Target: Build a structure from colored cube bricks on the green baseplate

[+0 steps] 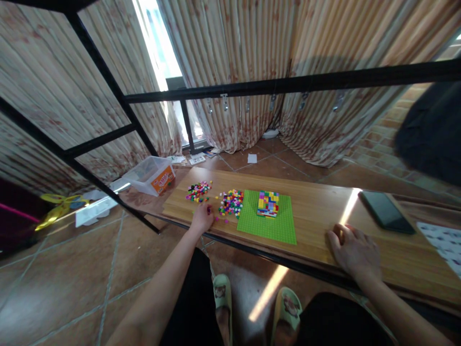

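My left hand is at the front edge of the wooden bench, beside the loose toy bricks. Its fingertips are pinched together on a small toy brick that looks dark purple and is partly hidden. Just past it lie a pile of mixed bricks and another pile farther left. A green baseplate carries a multicoloured block of stacked bricks. My right hand rests palm down on the bench's right part, fingers loosely bent and apart, with nothing visible in it.
A phone and a printed sheet lie at the right of the bench. A clear plastic box with an orange label stands at the far left end. A black metal bar crosses above, before the curtains.
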A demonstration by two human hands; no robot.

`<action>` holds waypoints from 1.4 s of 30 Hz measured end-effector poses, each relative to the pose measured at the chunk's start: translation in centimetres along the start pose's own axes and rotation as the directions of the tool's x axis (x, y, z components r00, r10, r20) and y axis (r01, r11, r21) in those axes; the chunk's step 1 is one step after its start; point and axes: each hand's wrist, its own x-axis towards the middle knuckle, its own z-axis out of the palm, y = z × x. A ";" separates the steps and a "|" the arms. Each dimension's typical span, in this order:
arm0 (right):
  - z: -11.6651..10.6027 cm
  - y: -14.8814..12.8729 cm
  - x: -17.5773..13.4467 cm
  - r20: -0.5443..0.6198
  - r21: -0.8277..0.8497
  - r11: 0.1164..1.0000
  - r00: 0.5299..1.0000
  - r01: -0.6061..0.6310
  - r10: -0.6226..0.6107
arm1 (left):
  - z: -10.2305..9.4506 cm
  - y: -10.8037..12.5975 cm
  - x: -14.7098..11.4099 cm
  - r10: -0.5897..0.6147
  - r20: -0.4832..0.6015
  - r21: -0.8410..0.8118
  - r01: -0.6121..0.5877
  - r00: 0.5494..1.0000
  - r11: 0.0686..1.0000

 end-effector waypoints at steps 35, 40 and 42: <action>0.7 0.0 0.1 -0.033 0.026 1.000 0.999 -0.004 0.005 | -0.4 3.6 7.7 0.469 0.395 0.350 -0.601 0.790 0.718; 0.6 -0.2 0.1 -0.032 0.030 0.999 0.999 -0.010 0.011 | -1.3 2.9 6.8 0.474 0.333 0.356 -0.574 0.816 0.737; 0.6 -0.2 0.1 -0.038 0.033 0.999 0.999 -0.009 0.011 | -1.8 2.5 6.6 0.478 0.306 0.339 -0.564 0.823 0.753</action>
